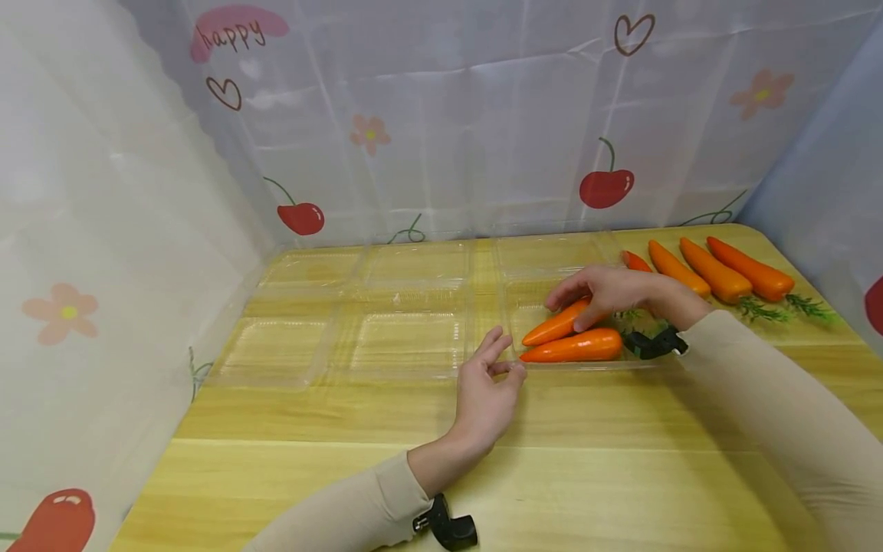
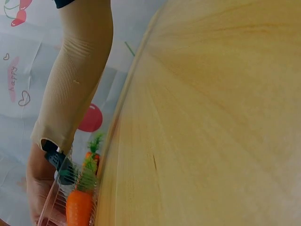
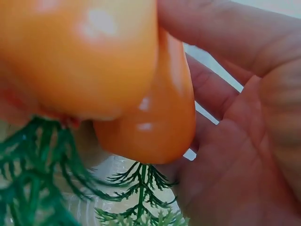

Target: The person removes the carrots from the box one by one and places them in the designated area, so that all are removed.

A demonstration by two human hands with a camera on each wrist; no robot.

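A clear plastic container [image 1: 586, 366] stands on the wooden table in front of me. Inside it, my right hand [image 1: 610, 295] holds an orange toy carrot [image 1: 559, 322] between thumb and fingers, tip to the left. A second carrot [image 1: 579, 347] lies along the near side of the container. My left hand [image 1: 486, 395] pinches the near left corner of the rim, its other fingers raised. The right wrist view has one carrot [image 3: 80, 52] large in front, with green leaves, and another carrot [image 3: 155, 125] beside the right palm [image 3: 230, 146]. The left wrist view does not show the left hand.
Several clear containers [image 1: 407, 376] line the table to the left and behind. On the right lie more toy carrots [image 1: 748, 268] with green tops, one partly hidden by the right hand. Printed curtains [image 1: 441, 115] enclose the table's back and sides.
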